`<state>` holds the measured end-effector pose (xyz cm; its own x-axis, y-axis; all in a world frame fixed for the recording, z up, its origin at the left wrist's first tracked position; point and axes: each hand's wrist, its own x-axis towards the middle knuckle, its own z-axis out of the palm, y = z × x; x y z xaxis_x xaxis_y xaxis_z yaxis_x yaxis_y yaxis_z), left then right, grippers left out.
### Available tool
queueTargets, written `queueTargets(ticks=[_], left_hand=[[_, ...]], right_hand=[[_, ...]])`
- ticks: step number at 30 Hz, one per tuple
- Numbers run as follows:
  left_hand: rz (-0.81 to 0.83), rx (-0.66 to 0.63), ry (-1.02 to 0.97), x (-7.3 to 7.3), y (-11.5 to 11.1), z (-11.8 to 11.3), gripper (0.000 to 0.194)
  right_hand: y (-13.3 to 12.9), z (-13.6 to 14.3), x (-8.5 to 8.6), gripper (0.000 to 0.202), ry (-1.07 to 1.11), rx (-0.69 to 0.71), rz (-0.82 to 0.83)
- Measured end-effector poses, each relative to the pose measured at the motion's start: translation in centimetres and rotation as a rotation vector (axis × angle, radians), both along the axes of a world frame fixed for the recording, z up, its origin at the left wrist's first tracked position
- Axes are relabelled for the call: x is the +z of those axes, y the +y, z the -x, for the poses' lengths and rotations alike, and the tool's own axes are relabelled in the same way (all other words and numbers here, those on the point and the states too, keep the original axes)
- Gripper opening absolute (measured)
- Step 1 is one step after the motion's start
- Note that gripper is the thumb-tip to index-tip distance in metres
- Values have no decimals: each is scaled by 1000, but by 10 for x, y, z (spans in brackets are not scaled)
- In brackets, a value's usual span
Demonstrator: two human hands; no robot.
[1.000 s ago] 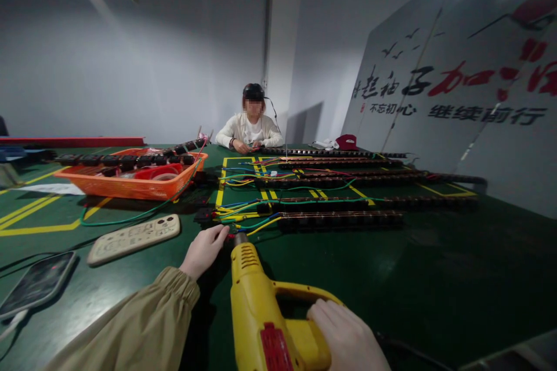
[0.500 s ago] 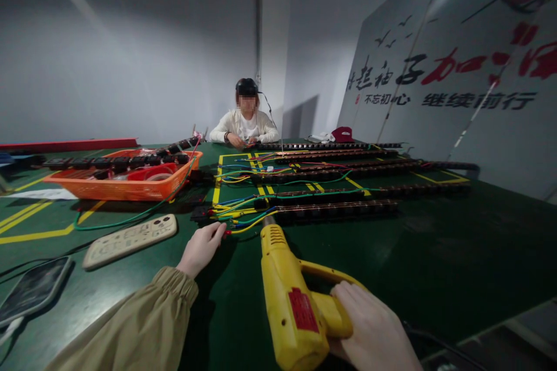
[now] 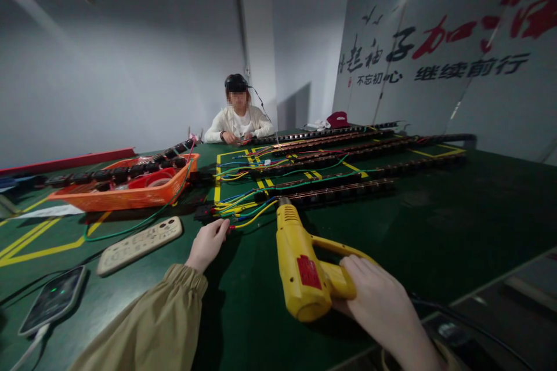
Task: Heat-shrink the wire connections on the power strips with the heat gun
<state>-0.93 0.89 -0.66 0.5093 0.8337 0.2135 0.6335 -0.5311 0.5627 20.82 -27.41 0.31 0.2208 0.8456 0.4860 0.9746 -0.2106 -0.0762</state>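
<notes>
My right hand [image 3: 369, 290] is wrapped round the handle of a yellow heat gun [image 3: 300, 266], whose metal nozzle points away from me at the coloured wires [image 3: 248, 208]. The nozzle tip is close to the yellow wire near the end of a long dark strip [image 3: 348, 192]. My left hand [image 3: 210, 242] pinches beside the red end of the yellow wire [image 3: 252, 222], left of the heat gun. A black connector block [image 3: 203, 213] lies just beyond my left fingers.
An orange basket [image 3: 130, 200] with dark strips sits at the left. Nearer are a beige power strip [image 3: 140, 246] and a phone [image 3: 53, 301] on a cable. Several strips lie further back. A person [image 3: 238, 119] sits across the green table [image 3: 435, 232].
The camera view has tilted and shifted. Against the wires, the heat gun and my right hand have moved slightly to the right. My left hand keeps its pinch by the red wire end.
</notes>
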Motion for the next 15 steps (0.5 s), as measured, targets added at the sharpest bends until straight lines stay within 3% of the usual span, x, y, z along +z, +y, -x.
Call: queueTargets(ticks=[8,15], left_hand=[[-19,23,33,1,1,-1,45],[-6,36,-17,-1,3,-1,45]], right_hand=[[0,5,4,21,18,49,10],[3,25,4,26,204,77,111]])
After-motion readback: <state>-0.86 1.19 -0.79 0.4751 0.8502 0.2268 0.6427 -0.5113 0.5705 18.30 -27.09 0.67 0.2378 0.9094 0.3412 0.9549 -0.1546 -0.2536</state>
